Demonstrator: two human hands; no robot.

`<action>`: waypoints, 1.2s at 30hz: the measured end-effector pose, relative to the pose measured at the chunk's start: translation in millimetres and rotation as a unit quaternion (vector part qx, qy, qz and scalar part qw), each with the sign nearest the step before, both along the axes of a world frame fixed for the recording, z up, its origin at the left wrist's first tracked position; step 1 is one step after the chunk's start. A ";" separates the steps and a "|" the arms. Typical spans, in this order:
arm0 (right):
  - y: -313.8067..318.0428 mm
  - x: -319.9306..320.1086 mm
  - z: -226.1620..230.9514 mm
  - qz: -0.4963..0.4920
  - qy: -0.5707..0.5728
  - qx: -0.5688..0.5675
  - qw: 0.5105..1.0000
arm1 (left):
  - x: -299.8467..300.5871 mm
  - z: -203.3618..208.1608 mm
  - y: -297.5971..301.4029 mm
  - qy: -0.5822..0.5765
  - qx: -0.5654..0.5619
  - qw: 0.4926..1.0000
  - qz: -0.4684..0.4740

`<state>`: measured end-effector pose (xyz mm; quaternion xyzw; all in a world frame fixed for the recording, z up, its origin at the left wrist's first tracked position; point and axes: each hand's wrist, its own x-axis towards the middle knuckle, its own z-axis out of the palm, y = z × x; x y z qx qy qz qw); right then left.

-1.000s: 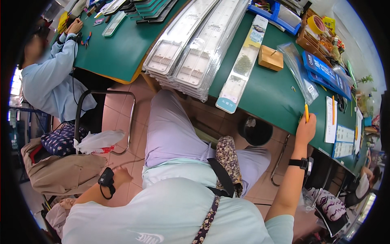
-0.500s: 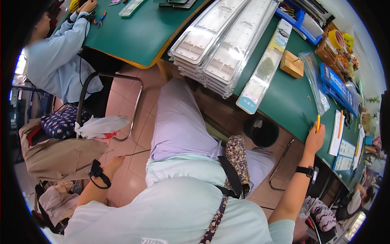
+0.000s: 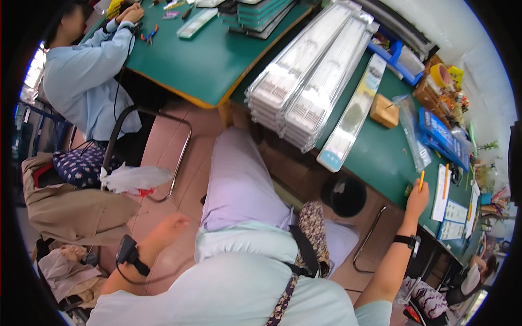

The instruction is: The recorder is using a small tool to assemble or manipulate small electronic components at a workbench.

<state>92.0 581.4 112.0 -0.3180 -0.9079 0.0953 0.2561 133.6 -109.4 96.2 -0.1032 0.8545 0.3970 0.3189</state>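
In my right hand (image 3: 417,201), held upright between closed fingers at the right edge of the green table, is a slim yellow pencil (image 3: 422,180). Below the wrist strap, my right forearm reaches up from the lower edge. My left hand (image 3: 175,223) hangs over the tiled floor beside my thigh, fingers loosely bent, nothing visible in it. The wrist carries a black strapped device. Nearest my right hand lie a white paper sheet (image 3: 440,195) with another yellow pencil on it and a clear plastic bag (image 3: 414,138).
Stacks of clear-wrapped long packs (image 3: 296,65) stand on the table's near edge, beside a single long pack (image 3: 353,117) and a wooden block (image 3: 384,111). A blue bin (image 3: 399,60) sits behind. A black bucket (image 3: 343,196) is under the table. A co-worker (image 3: 89,76) sits at far left.
My left hand has come up and inward, closer to my thigh. My right hand still holds the pencil, now slightly lower in view. The whole view has shifted a little.
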 end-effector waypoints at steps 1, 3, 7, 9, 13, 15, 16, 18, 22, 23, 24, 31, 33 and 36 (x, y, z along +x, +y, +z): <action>1.5 2.3 1.1 0.006 -0.001 0.014 1.000 | -18.6 24.7 25.5 0.016 0.011 1.000 -0.005; -5.9 2.0 14.8 0.016 0.024 0.031 0.999 | -49.5 66.7 63.3 0.309 0.088 0.940 -0.116; -47.1 -0.8 60.9 0.016 0.119 -0.004 0.993 | -74.6 143.0 107.6 0.487 0.191 0.823 -0.221; -57.3 -6.0 75.2 0.019 0.135 -0.043 0.990 | -85.2 165.7 134.4 0.599 0.280 0.701 -0.269; -89.9 -42.1 80.4 0.054 0.173 -0.150 0.972 | -100.7 197.6 182.5 0.651 0.350 0.592 -0.322; -100.7 -64.0 72.3 0.085 0.180 -0.165 0.966 | -104.4 212.9 210.1 0.628 0.440 0.558 -0.318; -96.8 -71.0 64.9 0.095 0.168 -0.152 0.969 | -104.3 218.0 224.8 0.591 0.529 0.525 -0.309; -103.1 -92.3 56.4 0.136 0.215 -0.237 0.938 | -98.2 231.5 242.7 0.532 0.615 0.506 -0.287; -107.0 -127.7 51.8 0.158 0.201 -0.259 0.931 | -98.9 242.0 264.8 0.495 0.705 0.441 -0.254; -96.1 -139.0 39.4 0.159 0.200 -0.225 0.940 | -98.9 245.1 269.0 0.539 0.692 0.406 -0.256; -93.7 -150.4 33.3 0.153 0.178 -0.214 0.948 | -98.2 246.4 264.7 0.639 0.618 0.367 -0.274; -106.8 -189.1 32.9 0.126 0.096 -0.142 0.977 | -89.3 225.8 268.4 0.777 0.396 0.339 -0.353; -105.4 -190.9 30.8 0.124 0.107 -0.146 0.976 | -95.4 212.7 277.0 0.712 0.378 0.475 -0.354; -101.7 -191.3 29.8 0.119 0.115 -0.163 0.973 | -102.2 195.3 286.2 0.639 0.351 0.560 -0.393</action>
